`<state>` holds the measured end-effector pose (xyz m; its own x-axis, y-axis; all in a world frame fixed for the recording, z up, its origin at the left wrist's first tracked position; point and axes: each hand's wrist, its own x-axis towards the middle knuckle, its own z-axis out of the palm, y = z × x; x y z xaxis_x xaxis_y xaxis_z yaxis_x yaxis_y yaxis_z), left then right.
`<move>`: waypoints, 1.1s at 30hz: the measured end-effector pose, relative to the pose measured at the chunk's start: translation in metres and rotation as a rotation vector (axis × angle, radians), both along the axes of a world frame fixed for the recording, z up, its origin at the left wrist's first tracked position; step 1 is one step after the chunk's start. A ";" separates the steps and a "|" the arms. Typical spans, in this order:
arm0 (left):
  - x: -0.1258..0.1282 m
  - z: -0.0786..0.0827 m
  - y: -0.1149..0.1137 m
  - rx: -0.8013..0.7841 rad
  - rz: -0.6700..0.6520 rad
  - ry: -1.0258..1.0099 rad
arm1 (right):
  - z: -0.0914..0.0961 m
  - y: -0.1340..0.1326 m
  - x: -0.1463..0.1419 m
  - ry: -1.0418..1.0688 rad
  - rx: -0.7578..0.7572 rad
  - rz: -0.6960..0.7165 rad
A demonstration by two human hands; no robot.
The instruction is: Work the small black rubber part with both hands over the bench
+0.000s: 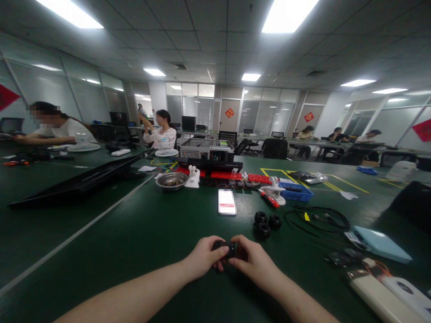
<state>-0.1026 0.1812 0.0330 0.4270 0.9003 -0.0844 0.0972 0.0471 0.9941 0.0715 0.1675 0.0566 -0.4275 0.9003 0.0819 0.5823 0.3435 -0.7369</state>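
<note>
Above the green table (161,233), my left hand (204,256) is closed around a small black round part (220,245), its thumb lying across the top. My right hand (253,259) grips the right end of this part between thumb and fingers. Much of the part is hidden by the fingers, and its exact kind does not show. A small cluster of black, wheel-like round pieces (263,229) sits just beyond my right hand. Farther ahead, a phone (227,202) with a lit screen lies flat.
A metal bowl (171,180) with small bits, a red-handled screwdriver (270,200) and a blue tray (294,192) stand ahead. Black cables (318,220), a light-blue box (382,244) and white devices (387,291) lie right. A black monitor (81,179) lies left. Other people sit farther off.
</note>
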 end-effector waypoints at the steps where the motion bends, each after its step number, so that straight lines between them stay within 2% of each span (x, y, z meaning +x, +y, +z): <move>1: -0.001 0.001 -0.001 0.017 -0.003 -0.004 | 0.000 0.000 0.000 0.000 -0.011 -0.001; 9: -0.003 0.010 -0.008 0.246 0.022 0.046 | -0.010 0.009 0.001 0.238 -0.205 -0.021; 13: -0.004 0.010 -0.008 0.272 0.022 0.099 | -0.014 0.014 0.000 0.297 -0.281 -0.005; 15: -0.003 0.008 -0.007 0.219 0.012 0.083 | -0.013 0.014 0.000 0.292 -0.250 0.007; 19: -0.002 0.001 -0.002 0.088 0.009 0.024 | -0.004 0.008 0.001 0.168 -0.061 0.028; 22: -0.001 -0.002 0.001 0.059 0.020 0.024 | 0.001 0.002 0.001 0.072 0.009 0.022; 27: -0.003 0.005 -0.004 0.101 0.002 -0.013 | 0.000 0.000 0.001 0.071 0.000 0.013; 33: -0.003 0.016 -0.010 0.226 0.025 0.060 | -0.006 0.008 0.000 0.147 -0.113 -0.011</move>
